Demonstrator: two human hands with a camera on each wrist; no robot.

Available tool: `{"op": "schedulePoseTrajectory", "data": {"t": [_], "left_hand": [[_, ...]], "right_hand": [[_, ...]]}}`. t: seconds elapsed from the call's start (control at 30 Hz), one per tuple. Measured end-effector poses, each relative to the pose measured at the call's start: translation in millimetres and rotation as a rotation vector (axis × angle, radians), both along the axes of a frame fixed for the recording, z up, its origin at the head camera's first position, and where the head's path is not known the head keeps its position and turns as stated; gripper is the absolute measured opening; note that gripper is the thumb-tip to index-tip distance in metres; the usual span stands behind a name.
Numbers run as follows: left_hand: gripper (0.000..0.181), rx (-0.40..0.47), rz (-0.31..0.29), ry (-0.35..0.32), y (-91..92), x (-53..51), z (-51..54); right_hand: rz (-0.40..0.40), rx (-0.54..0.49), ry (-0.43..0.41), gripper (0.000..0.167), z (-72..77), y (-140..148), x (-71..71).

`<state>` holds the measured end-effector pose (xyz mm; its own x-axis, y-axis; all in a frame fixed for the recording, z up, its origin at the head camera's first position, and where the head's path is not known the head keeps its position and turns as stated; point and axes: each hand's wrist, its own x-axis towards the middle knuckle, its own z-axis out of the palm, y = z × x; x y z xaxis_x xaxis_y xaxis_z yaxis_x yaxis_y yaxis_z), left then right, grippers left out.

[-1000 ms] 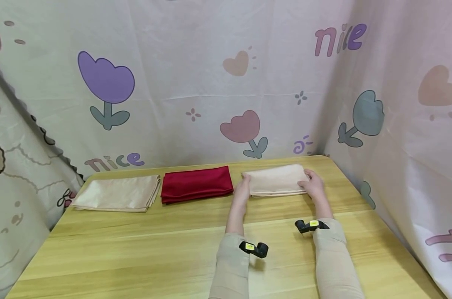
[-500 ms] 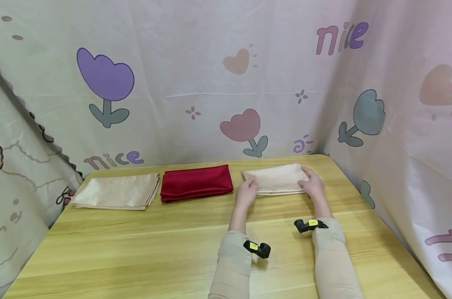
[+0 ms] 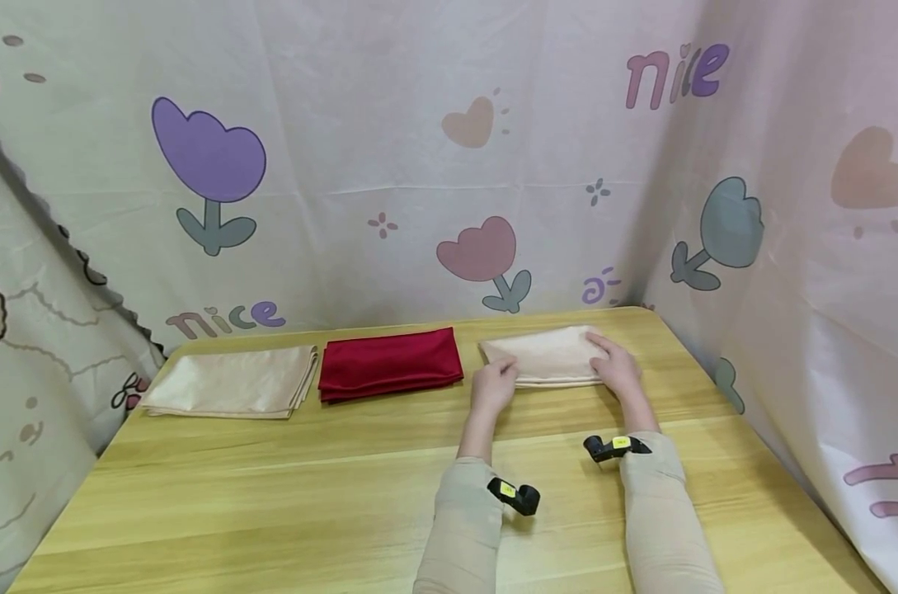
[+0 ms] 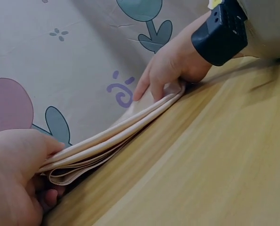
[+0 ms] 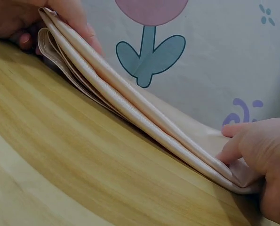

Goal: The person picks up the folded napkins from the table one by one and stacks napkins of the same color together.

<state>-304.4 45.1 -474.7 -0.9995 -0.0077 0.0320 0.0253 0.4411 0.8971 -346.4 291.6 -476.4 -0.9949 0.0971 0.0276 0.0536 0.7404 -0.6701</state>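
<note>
A folded pale beige satin cloth lies at the back right of the table. My left hand pinches its near left corner. In the left wrist view, my left thumb lies on top and curled fingers are beneath the layered edge. My right hand holds the cloth's right end. Its thumb and a finger lie on the upper face in the right wrist view; the remaining fingers are mostly hidden. Several folded layers of the cloth show along the near side, slightly raised at the left.
To the left, a folded dark red satin cloth lies beside the held one. Farther left is another folded beige cloth. A printed curtain hangs behind the wooden table and along its sides.
My left hand has moved right along the cloth's near edge, from its left end, and now pinches it. My right hand has shifted slightly left over the right end.
</note>
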Motion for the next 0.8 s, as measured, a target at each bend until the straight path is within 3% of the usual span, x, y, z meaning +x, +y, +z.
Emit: {"op": "schedulePoseTrajectory", "data": {"t": [0.4, 0.6, 0.8], "left_hand": [[0.033, -0.120, 0.032, 0.011, 1.8, -1.4, -0.9], [0.037, -0.120, 0.033, -0.028, 2.9, -0.6, -0.1], [0.039, -0.136, 0.032, -0.002, 3.1, 0.7, 0.2]], "right_hand": [[0.061, -0.054, 0.028, 0.048, 3.3, -1.5, 3.6], [0.072, -0.034, 0.025, 0.045, 2.2, -2.7, 4.1], [0.063, 0.008, -0.008, 0.049, 2.5, -3.2, 3.7]]}}
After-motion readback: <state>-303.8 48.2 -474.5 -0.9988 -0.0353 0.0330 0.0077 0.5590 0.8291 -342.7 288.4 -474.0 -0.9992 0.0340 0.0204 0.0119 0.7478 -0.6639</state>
